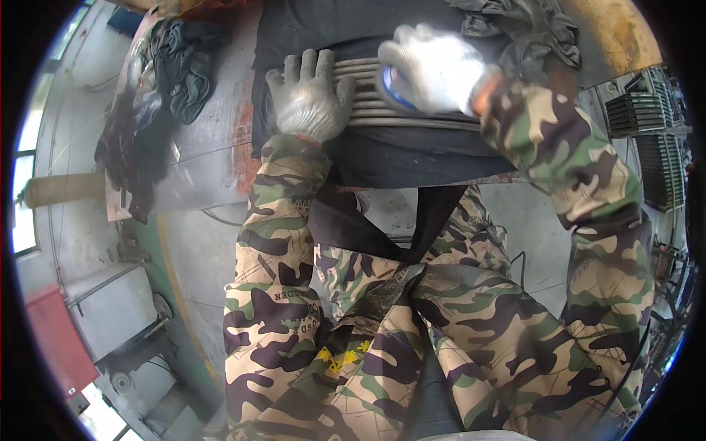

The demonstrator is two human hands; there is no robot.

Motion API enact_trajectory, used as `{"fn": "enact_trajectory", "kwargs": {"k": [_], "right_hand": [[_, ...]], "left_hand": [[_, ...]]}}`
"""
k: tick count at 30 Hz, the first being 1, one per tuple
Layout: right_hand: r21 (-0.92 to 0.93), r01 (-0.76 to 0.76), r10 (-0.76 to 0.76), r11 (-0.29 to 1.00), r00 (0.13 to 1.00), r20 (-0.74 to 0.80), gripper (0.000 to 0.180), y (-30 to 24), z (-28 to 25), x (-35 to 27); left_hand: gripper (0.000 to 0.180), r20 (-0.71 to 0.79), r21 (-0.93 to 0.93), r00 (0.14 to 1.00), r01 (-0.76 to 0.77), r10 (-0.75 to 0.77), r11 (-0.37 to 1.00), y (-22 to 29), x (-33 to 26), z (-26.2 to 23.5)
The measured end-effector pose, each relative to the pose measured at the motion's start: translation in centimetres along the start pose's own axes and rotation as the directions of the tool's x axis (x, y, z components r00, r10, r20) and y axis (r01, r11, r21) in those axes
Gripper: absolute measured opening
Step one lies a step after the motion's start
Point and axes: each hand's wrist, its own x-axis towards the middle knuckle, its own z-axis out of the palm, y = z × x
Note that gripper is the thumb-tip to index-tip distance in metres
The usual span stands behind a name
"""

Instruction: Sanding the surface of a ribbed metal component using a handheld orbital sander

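Observation:
Several slim metal rods [404, 123] lie side by side on a dark cloth [412, 158] spread over the table. My left hand [310, 95], in a pale knitted work glove, rests flat with spread fingers at the rods' left end. My right hand [434, 70], in a glove washed out by glare, is over the middle of the rods. Its fingers curl round a rounded thing with a blue edge [395, 90]. Most of that thing is hidden under the glove, so its kind cannot be made out.
Crumpled dark rags [187, 73] lie on the table's left part, and another grey rag [526, 33] is at the far right. To the right stands a rack stacked with metal bars [662, 162]. Equipment with a white box [110, 309] and a red panel [60, 342] stands at the lower left.

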Motion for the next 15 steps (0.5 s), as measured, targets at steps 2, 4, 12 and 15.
{"fn": "enact_trajectory", "kwargs": {"k": [2,4,12,15], "right_hand": [[-0.028,0.06,-0.062,0.998,0.995,-0.081,0.03,-0.1,0.4,1.4],[-0.015,0.081,-0.082,0.997,0.992,-0.099,0.028,-0.4,0.9,0.2],[-0.061,0.04,-0.046,0.997,0.994,-0.1,0.03,1.0,0.8,1.0],[0.032,0.097,-0.094,0.995,0.992,-0.089,0.031,-0.6,0.4,-0.9]], "left_hand": [[0.051,-0.003,0.032,1.0,0.017,-0.017,0.999,-1.4,-0.9,-1.6],[0.05,-0.017,-0.002,1.0,0.02,-0.02,1.0,-1.2,-0.6,-1.3],[0.051,-0.037,0.028,0.999,0.005,-0.004,1.0,-1.3,-0.2,-0.4],[0.053,0.08,0.021,0.994,0.067,-0.069,0.998,-1.5,-0.8,-1.1]]}}
